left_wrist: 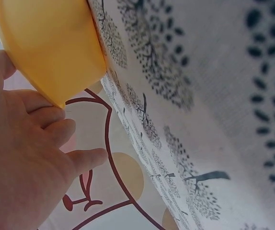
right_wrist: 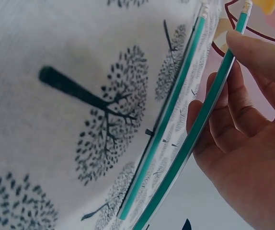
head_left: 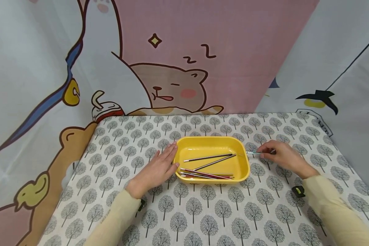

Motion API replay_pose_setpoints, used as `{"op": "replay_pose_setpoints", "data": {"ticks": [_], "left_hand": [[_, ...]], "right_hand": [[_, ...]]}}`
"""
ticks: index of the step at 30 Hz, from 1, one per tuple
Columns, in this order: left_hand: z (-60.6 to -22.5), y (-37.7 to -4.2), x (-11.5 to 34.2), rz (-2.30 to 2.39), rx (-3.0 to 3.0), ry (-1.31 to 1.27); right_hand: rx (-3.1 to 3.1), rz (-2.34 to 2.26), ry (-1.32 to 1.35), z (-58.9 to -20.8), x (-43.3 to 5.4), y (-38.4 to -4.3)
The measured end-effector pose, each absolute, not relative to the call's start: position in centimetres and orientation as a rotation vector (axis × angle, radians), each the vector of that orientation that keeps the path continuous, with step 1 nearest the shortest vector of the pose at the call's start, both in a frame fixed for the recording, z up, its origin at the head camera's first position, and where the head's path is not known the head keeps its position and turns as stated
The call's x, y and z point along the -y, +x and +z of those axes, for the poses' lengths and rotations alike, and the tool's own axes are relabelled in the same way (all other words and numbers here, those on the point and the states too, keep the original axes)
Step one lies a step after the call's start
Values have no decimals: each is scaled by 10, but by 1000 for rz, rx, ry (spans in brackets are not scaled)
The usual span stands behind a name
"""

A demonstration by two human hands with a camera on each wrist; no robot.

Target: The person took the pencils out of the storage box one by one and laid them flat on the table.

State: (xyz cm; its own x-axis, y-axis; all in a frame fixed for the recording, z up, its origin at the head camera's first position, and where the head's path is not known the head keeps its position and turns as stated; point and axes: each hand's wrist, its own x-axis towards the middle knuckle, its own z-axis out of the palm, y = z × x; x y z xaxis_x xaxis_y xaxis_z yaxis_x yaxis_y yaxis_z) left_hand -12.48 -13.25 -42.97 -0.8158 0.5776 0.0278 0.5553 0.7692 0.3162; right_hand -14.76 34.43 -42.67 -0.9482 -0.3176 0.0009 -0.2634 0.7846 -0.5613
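A yellow tray [head_left: 213, 140] on the table contains several pencils [head_left: 209, 157], some dark with white ends, some red. My left hand [head_left: 160, 166] rests against the tray's left end. Its fingers and thumb touch the rim, as the left wrist view shows, where the hand [left_wrist: 37, 139] lies along the yellow wall. Just right of the tray, my right hand [head_left: 278, 155] pinches a green pencil [right_wrist: 207, 108] with a white eraser between thumb and fingers. Beside it in the right wrist view, a second green pencil [right_wrist: 168, 108] lies on the tablecloth.
The table wears a white cloth [head_left: 209, 215] printed with grey trees. Behind it hangs a cartoon-printed curtain [head_left: 233, 51], which continues down the left and right sides.
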Motion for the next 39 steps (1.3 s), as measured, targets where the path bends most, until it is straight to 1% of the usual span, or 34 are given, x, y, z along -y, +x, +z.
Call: {"op": "replay_pose_setpoints", "data": {"ticks": [13, 39], "left_hand": [[-428, -126, 132, 458, -2875, 920], [-428, -126, 131, 460, -2873, 902]], "right_hand": [[-2815, -890, -437, -436, -342, -153], [-2825, -826, -406, -441, -339, -155]]}}
